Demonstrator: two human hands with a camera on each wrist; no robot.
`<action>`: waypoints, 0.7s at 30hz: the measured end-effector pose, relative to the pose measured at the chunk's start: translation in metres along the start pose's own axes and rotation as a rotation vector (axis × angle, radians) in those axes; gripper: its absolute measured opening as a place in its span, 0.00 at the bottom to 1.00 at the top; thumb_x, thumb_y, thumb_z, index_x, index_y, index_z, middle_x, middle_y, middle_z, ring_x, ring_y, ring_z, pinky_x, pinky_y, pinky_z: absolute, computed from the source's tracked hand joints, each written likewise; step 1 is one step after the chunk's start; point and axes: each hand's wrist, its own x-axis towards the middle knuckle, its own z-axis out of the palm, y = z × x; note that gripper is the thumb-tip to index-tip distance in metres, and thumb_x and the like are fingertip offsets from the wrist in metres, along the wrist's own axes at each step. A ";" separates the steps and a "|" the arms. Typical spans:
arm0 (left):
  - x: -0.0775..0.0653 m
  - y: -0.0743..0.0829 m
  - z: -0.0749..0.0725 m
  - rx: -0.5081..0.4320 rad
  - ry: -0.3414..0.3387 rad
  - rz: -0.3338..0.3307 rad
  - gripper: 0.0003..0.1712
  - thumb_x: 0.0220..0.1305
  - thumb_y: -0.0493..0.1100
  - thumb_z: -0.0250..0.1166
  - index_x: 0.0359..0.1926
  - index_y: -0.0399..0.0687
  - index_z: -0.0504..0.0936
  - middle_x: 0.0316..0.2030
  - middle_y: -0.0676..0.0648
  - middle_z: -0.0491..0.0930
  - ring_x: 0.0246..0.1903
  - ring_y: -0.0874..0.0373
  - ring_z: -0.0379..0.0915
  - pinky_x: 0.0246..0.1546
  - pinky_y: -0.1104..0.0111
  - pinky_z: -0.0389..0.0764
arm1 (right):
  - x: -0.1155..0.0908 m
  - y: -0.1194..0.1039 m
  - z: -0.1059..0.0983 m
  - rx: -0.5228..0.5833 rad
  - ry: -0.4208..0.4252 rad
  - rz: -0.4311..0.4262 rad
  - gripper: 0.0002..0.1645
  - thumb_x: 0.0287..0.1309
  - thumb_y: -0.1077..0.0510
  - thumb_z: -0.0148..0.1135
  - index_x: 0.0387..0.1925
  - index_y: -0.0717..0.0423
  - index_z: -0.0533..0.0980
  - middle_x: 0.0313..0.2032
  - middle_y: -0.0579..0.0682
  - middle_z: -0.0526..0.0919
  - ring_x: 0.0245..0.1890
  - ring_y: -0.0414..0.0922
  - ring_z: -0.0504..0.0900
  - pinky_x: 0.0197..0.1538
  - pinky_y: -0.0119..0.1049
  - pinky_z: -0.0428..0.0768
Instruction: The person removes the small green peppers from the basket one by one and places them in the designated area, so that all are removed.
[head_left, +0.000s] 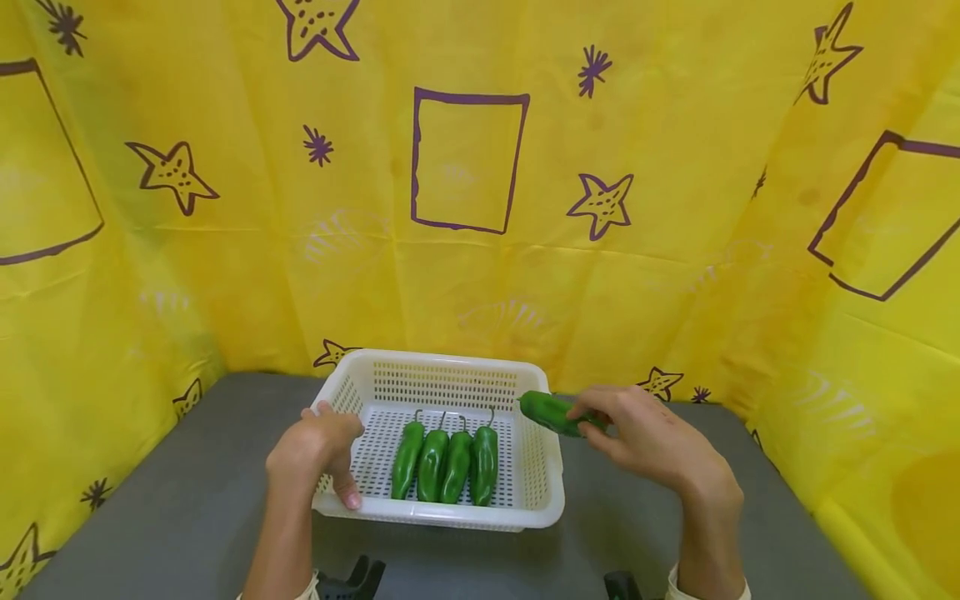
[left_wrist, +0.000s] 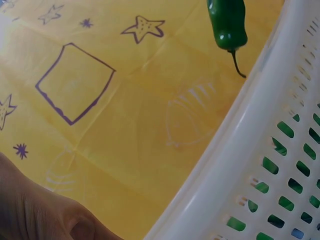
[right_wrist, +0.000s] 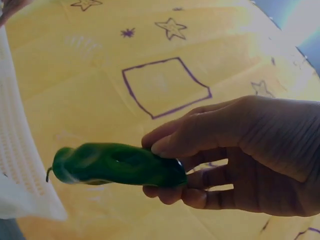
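Note:
My right hand (head_left: pixel 648 437) pinches a green pepper (right_wrist: pixel 112 165) by its lower end, just past the right rim of a white basket (head_left: pixel 551 475). The pepper lies nearly level, its stem end pointing left toward the basket. Inside, several green peppers (head_left: pixel 483 467) stand in a row side by side, stems toward the back. At the basket's left end my left hand (head_left: pixel 315 450) holds the rim, thumb on the front left corner and fingers over the left side. The left wrist view shows the slotted basket wall (left_wrist: pixel 240 165) with green behind its holes.
The basket rests on a dark grey table (head_left: pixel 187 500). Behind and at both sides hangs a yellow cloth (head_left: pixel 480 292) with purple stars and squares. Dark strap-like pieces (head_left: pixel 352 579) show near the wrists at the bottom edge.

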 end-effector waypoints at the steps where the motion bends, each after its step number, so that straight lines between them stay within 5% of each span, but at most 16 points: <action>1: 0.000 0.000 0.000 -0.001 -0.004 -0.002 0.67 0.23 0.47 0.91 0.71 0.39 0.71 0.74 0.11 0.40 0.70 0.11 0.49 0.58 0.25 0.71 | -0.002 0.002 -0.002 -0.005 0.009 0.018 0.10 0.62 0.68 0.67 0.39 0.49 0.85 0.36 0.41 0.88 0.33 0.31 0.77 0.39 0.31 0.79; 10: 0.003 0.001 -0.002 0.008 -0.010 -0.002 0.69 0.23 0.47 0.91 0.73 0.37 0.69 0.73 0.10 0.39 0.69 0.10 0.48 0.59 0.24 0.69 | -0.010 0.038 -0.001 -0.034 -0.056 0.172 0.07 0.62 0.66 0.67 0.37 0.51 0.85 0.35 0.44 0.89 0.33 0.35 0.79 0.39 0.35 0.81; 16: 0.003 0.001 -0.001 0.028 -0.021 0.004 0.67 0.24 0.48 0.90 0.72 0.39 0.71 0.73 0.10 0.40 0.70 0.10 0.46 0.59 0.24 0.68 | -0.005 0.068 0.021 0.075 -0.180 0.260 0.06 0.59 0.70 0.63 0.35 0.58 0.82 0.31 0.47 0.84 0.29 0.39 0.74 0.34 0.33 0.75; 21: 0.004 0.001 0.000 0.026 -0.022 0.013 0.66 0.24 0.48 0.90 0.71 0.39 0.72 0.73 0.10 0.40 0.70 0.09 0.45 0.59 0.23 0.69 | -0.002 0.069 0.037 0.160 -0.367 0.535 0.18 0.52 0.74 0.65 0.44 0.57 0.74 0.31 0.51 0.77 0.23 0.45 0.72 0.31 0.36 0.72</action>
